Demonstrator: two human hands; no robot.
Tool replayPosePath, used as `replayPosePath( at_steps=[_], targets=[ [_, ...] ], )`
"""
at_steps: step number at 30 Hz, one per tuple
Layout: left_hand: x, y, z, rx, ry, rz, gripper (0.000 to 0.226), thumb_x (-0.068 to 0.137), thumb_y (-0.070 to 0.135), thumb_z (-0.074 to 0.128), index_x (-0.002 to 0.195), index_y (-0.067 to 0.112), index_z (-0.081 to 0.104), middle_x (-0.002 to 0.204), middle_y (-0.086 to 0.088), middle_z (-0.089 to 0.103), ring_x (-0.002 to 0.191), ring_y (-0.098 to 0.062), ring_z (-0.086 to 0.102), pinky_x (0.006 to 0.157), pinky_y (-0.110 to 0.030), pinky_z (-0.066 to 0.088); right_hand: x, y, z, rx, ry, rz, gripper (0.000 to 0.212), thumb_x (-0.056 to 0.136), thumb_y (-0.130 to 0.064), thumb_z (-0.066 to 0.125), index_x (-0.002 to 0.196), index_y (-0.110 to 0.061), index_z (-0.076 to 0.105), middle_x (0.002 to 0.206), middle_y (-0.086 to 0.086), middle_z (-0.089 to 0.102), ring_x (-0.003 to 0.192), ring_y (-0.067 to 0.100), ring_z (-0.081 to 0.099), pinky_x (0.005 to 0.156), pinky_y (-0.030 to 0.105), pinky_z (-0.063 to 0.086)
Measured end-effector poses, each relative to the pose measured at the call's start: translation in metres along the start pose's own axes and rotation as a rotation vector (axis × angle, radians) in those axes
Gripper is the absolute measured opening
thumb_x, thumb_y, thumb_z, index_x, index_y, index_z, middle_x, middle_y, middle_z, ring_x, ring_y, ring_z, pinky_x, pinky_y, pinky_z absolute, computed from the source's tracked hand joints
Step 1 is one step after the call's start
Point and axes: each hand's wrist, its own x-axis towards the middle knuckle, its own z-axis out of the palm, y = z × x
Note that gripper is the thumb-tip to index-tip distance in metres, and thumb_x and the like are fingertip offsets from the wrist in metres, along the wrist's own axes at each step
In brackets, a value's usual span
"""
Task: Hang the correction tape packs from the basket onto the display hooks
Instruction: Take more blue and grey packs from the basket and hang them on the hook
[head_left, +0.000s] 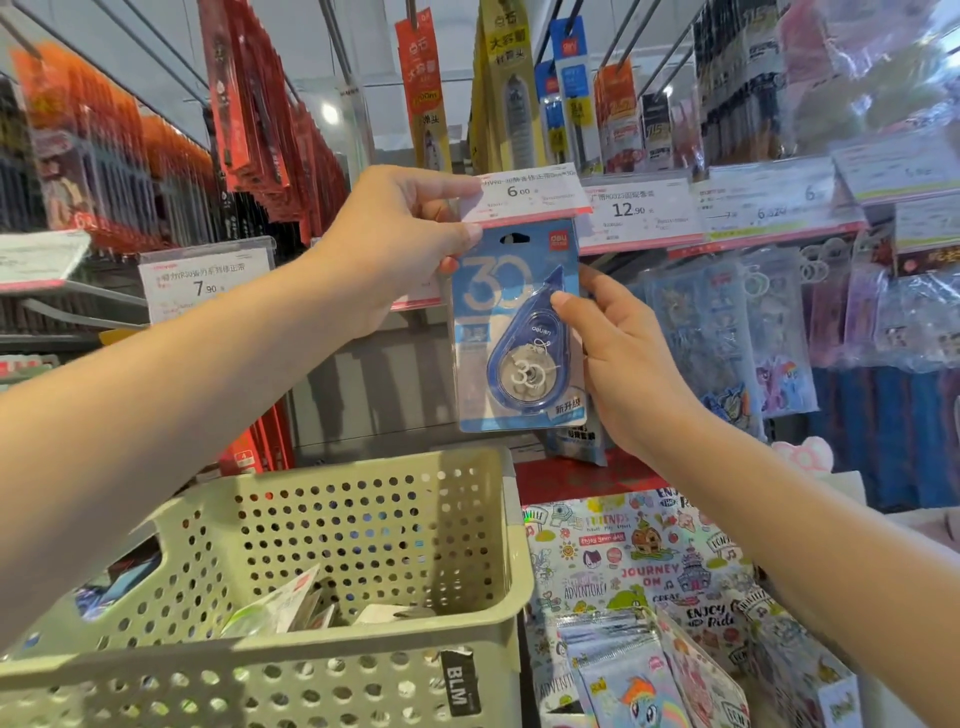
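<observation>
Two hands (395, 244) (618, 358) grip glossy blister pack (514, 332) — hook seemingly hidden.

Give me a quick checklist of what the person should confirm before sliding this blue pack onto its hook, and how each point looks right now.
1. Pack gripped: ok. The right hand pinches the correction tape pack at its right edge.
2. Price tag lifted clear: ok. The left hand holds the 6.00 price tag at its left end.
3. Hang hole free: ok. The hang hole shows, uncovered, just under the tag.
4. Hook lined up with the hole: cannot tell; the tag hides the hook.
5. Pack upright: ok, nearly vertical.
6. More stock waiting: ok. Packs lie in the basket.
</observation>
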Motion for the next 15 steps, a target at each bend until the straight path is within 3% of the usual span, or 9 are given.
replayPosePath(
  at_steps=[5,9,12,15],
  targets=[
    [-0.001,0.002,-0.001,0.02,0.006,-0.014,0.044,0.086,0.003,0.062,0.129,0.014,0.057,0.064,0.006,0.044,0.065,-0.008,0.046,0.073,-0.021,0.052,0.004,0.006,-0.005,-0.026,-0.005,0.051,0.029,0.096,-0.013,0.047,0.124,-0.013,0.052,0.092,0.001,0.07,0.083,0.017,0.068,0.077,0.034,0.056],
    [-0.001,0.004,0.001,0.035,0.014,-0.023,0.046,0.085,0.003,0.063,0.13,0.013,0.057,0.063,0.008,0.05,0.068,-0.009,0.049,0.071,-0.021,0.052,0.01,0.014,-0.009,-0.059,0.016,0.074,0.036,0.096,-0.013,0.047,0.131,-0.011,0.049,0.101,0.006,0.069,0.091,0.022,0.067,0.086,0.041,0.054],
    [0.0,0.003,0.001,0.028,0.014,-0.03,0.046,0.085,0.003,0.063,0.129,0.013,0.058,0.065,0.007,0.05,0.069,-0.009,0.05,0.07,-0.021,0.05,0.016,0.02,-0.008,-0.065,0.003,0.092,0.035,0.096,-0.013,0.048,0.13,-0.012,0.048,0.094,0.001,0.07,0.083,0.016,0.069,0.079,0.036,0.056],
    [0.001,0.002,0.0,0.021,0.008,-0.029,0.045,0.085,0.002,0.064,0.129,0.013,0.058,0.065,0.006,0.048,0.069,-0.01,0.049,0.071,-0.022,0.05,0.021,0.027,-0.008,-0.085,0.0,0.101,0.036,0.095,-0.013,0.049,0.131,-0.013,0.048,0.096,0.001,0.07,0.086,0.018,0.069,0.082,0.039,0.056]
  ],
)
